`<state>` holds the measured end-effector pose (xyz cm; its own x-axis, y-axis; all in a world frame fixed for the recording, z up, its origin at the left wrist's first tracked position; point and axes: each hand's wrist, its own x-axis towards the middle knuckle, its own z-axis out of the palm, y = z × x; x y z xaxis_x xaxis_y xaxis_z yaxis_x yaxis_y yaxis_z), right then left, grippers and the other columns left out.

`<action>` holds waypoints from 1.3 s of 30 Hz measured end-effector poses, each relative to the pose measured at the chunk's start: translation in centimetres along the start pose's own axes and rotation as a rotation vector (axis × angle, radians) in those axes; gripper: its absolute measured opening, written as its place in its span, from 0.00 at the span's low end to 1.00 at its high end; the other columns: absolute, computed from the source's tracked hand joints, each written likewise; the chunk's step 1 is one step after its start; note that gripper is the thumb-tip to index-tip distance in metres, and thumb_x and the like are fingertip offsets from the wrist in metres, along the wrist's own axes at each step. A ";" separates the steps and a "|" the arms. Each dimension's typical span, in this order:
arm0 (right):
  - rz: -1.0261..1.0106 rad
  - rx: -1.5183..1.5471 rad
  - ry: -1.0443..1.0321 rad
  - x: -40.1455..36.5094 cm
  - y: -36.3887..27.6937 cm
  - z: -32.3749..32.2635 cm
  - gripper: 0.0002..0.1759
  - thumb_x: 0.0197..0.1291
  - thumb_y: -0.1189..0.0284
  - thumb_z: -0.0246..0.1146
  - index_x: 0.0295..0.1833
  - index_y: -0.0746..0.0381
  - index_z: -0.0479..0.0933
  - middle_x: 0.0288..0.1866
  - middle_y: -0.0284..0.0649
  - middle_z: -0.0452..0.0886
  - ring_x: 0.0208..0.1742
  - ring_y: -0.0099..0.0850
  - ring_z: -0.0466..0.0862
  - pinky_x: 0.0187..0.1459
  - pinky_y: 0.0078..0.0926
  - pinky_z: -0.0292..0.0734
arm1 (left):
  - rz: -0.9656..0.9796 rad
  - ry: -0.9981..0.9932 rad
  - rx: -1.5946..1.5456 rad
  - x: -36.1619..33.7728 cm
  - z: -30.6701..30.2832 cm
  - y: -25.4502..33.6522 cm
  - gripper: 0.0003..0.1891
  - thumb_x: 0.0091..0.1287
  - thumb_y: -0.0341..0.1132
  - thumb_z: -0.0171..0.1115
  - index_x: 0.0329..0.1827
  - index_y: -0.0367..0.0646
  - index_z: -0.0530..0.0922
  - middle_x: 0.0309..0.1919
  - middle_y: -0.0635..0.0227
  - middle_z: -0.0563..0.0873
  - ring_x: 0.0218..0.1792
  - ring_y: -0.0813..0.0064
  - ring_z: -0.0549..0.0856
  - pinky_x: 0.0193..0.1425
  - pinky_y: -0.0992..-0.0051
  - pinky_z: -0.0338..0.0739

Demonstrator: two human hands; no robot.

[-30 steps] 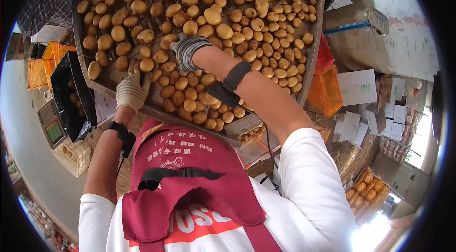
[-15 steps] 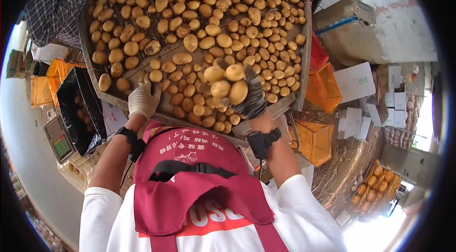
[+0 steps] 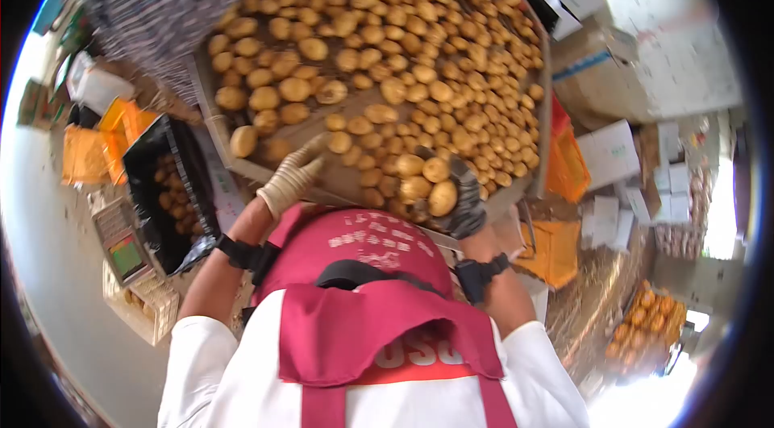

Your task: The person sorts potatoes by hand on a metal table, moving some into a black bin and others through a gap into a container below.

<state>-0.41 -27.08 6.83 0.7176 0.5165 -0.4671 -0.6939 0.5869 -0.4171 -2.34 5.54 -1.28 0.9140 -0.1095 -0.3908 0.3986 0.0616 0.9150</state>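
Potatoes (image 3: 379, 33) of mixed sizes cover a large tray-like table (image 3: 302, 134) in front of me. My right hand (image 3: 466, 201), in a dark striped glove, cradles several potatoes (image 3: 427, 184) near the table's front edge; part of its grip is hidden behind them. In a cream glove, my left hand (image 3: 292, 178) hovers by the front left rim, its fingers stretched toward the loose potatoes and nothing visible in it. One larger potato (image 3: 243, 141) lies beyond it in the left corner.
To the left stand a black-lined container (image 3: 153, 186) with potatoes inside, a scale (image 3: 125, 243) and a cream plastic crate (image 3: 145, 303). Orange containers (image 3: 556, 251) and white boxes (image 3: 605, 154) are on the right. A co-worker in checked clothing (image 3: 161, 9) leans at the upper left.
The view has shifted, so the table sits further right and lower. My left hand has its fingers extended to the right; my right hand still holds the potatoes, closer to my body.
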 end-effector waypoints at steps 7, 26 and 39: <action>0.318 -0.006 -0.188 8.2 3.0 8.1 0.28 0.69 0.53 0.63 0.66 0.58 0.75 0.60 0.51 0.82 0.56 0.53 0.86 0.44 0.44 0.92 | -0.047 0.107 -0.257 -12.9 -7.9 1.1 0.31 0.80 0.38 0.58 0.84 0.47 0.60 0.72 0.71 0.75 0.61 0.80 0.78 0.54 0.75 0.81; 0.589 -0.974 -0.372 18.2 16.9 23.1 0.29 0.75 0.55 0.62 0.73 0.60 0.70 0.61 0.39 0.81 0.58 0.32 0.83 0.46 0.33 0.88 | -0.057 0.516 -0.555 -21.8 -11.8 -6.4 0.34 0.77 0.32 0.61 0.84 0.44 0.59 0.80 0.70 0.65 0.74 0.77 0.71 0.76 0.74 0.66; -0.191 -0.321 0.521 -2.0 9.0 1.0 0.25 0.75 0.61 0.63 0.70 0.61 0.72 0.60 0.45 0.83 0.53 0.41 0.88 0.47 0.42 0.89 | 0.182 -0.136 0.291 -8.4 -11.0 4.8 0.34 0.74 0.23 0.58 0.83 0.38 0.59 0.82 0.53 0.62 0.83 0.63 0.61 0.82 0.72 0.59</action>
<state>-8.06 -22.25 4.76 0.7641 0.0030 -0.6451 -0.5973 0.3810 -0.7057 -7.29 17.70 5.26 0.9415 -0.2549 -0.2203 0.1745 -0.1906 0.9660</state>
